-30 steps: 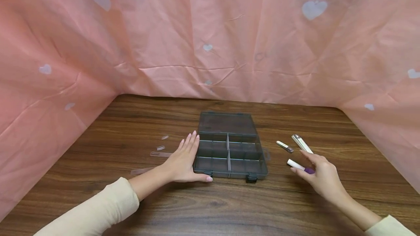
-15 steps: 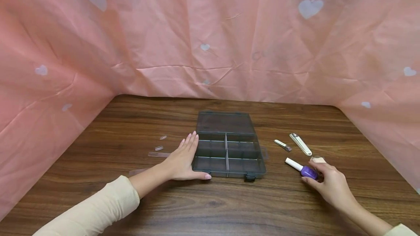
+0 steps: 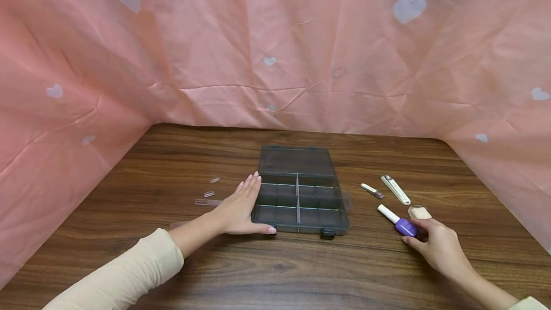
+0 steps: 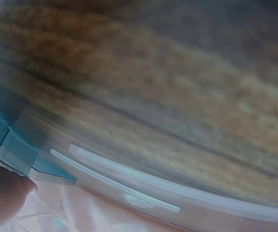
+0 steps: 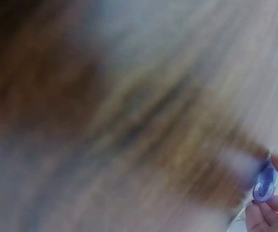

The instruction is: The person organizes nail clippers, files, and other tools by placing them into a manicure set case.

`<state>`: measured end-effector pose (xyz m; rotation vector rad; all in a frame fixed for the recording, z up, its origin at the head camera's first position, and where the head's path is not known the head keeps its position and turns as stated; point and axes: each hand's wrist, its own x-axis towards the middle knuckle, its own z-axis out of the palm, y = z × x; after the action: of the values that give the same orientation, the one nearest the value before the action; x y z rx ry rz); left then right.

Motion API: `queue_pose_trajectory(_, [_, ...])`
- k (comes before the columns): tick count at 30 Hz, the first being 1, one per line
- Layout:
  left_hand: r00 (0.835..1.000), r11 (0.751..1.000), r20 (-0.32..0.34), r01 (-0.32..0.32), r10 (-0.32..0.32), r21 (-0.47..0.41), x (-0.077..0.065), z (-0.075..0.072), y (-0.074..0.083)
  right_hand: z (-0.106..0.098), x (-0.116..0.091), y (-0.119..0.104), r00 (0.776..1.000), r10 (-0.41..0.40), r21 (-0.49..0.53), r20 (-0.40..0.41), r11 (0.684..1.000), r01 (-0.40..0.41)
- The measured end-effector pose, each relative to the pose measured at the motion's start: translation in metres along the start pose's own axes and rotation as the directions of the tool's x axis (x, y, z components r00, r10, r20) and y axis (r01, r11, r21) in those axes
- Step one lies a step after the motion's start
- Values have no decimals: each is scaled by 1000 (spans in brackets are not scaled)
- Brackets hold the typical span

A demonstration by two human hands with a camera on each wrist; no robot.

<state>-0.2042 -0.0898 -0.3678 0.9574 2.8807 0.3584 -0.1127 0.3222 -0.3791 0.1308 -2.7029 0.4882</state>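
- At the left of the bench [image 3: 275, 276]: clear strips [image 3: 208, 202], count 2, one partly hidden by the left forearm [image 3: 198, 236]. Both show in the left wrist view.
- Just beyond them: small clear pieces [image 3: 209, 193], count 2, lying apart.
- Left hand [image 3: 238, 210]: fingers straight, laid along the box's left edge, thumb at the front. Grip extended, nothing held.
- Middle: box [image 3: 296, 228], count 1, smoky grey see-through plastic. Lid [image 3: 297, 160] folded back, 4 compartments, 2 front latches, left one mostly under the thumb.
- Off the box's right side: clear tab [image 3: 348, 201], count 1, partly hidden.
- Right of that: nail clippers, count 2. Small clipper [image 3: 372, 191], then large clipper [image 3: 395, 189], both white-handled with metal ends.
- Bottles, count 2. Purple bottle [image 3: 406, 227]: glossy rounded purple body, long white cap, cap angled away to the left, near side of the clippers. Can't tell if it's touching the bench.
- Pale bottle [image 3: 419, 212]: cream, clear-edged, just beyond the fingers, partly covered.
- Right hand [image 3: 440, 248]: grip pinching the purple bottle's body, thumb one side, fingers the other.
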Motion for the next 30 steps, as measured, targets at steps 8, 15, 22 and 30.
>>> queue_pose_trajectory(8, [1000,1000,10,-3,3,-5,-1,-2,1,-7,4,1,992,72,-27,106,997,-70])
queue_pose_trajectory(15, [1000,1000,8,-4,4,6,-2,-3,1,-8,6,2,987,83,-16,136,997,-82])
queue_pose_trajectory(22, [1000,1000,14,13,-13,5,-1,-3,2,-12,8,2,981,112,-3,157,994,-113])
queue_pose_trajectory(30, [999,999,0,36,-36,28,3,-5,5,-19,16,2,995,67,55,78,996,-72])
